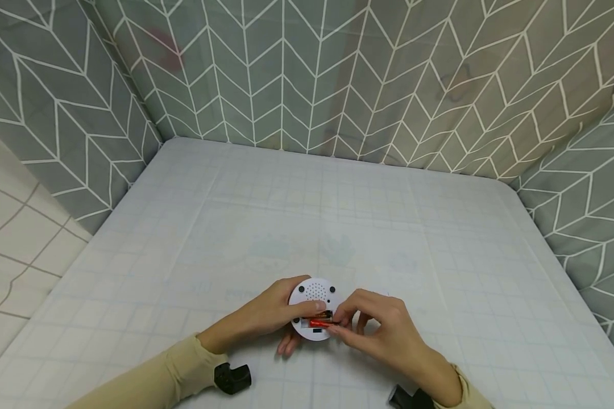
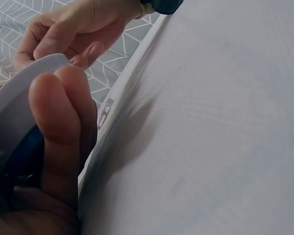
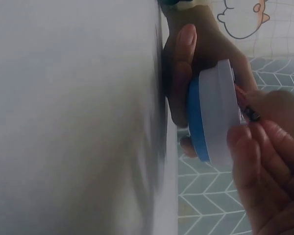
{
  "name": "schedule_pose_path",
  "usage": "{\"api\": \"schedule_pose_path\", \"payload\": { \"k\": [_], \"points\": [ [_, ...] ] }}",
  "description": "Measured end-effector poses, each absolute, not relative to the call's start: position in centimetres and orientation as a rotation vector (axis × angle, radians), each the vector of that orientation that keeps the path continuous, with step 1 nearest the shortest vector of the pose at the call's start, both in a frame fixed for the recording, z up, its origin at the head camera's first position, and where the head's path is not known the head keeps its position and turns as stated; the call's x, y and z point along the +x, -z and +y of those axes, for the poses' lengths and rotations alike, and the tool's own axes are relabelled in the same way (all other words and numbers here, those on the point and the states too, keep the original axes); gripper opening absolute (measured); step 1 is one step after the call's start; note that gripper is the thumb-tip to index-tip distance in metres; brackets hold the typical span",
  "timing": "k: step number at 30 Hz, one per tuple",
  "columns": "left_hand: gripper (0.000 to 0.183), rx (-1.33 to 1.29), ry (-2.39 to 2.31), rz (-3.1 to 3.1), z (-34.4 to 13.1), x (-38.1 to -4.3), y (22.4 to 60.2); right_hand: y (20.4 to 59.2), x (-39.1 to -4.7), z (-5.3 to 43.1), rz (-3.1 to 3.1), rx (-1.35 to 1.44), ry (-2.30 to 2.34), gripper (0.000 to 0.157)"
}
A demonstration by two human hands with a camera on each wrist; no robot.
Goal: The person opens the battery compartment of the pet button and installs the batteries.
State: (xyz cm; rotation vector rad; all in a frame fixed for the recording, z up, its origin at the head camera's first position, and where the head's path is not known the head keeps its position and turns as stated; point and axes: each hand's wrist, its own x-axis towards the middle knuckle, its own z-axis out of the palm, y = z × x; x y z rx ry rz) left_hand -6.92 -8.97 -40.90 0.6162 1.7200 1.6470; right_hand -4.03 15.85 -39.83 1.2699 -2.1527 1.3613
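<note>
A round white device (image 1: pixel 315 288) faces up in the head view, with speaker holes, dark round feet and an uncovered battery compartment. My left hand (image 1: pixel 271 309) grips it from the left, thumb across its face and fingers underneath. Its other side is a blue band (image 3: pixel 197 122), seen in the right wrist view. One battery (image 1: pixel 326 314) lies in the compartment under the left thumb's tip. My right hand (image 1: pixel 381 324) pinches a red battery (image 1: pixel 318 324) at the compartment's right end; its dark end (image 3: pixel 252 114) shows tilted outward between thumb and fingers in the right wrist view.
A white cloth-covered table (image 1: pixel 307 216) spreads beneath both hands. Grey curtains (image 1: pixel 297 74) with white zigzag lines stand behind it and at both sides. Black wrist-worn devices (image 1: pixel 232 379) sit at the cuffs of both sleeves.
</note>
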Motion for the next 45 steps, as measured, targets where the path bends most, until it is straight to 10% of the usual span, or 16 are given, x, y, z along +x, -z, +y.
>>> {"api": "schedule_pose_path", "payload": {
  "k": [45],
  "points": [
    [0.032,0.616,-1.631,1.799,-9.0,-6.7,40.9,38.8,-3.8,15.6,-2.122,1.362,-1.224,0.013]
  ]
}}
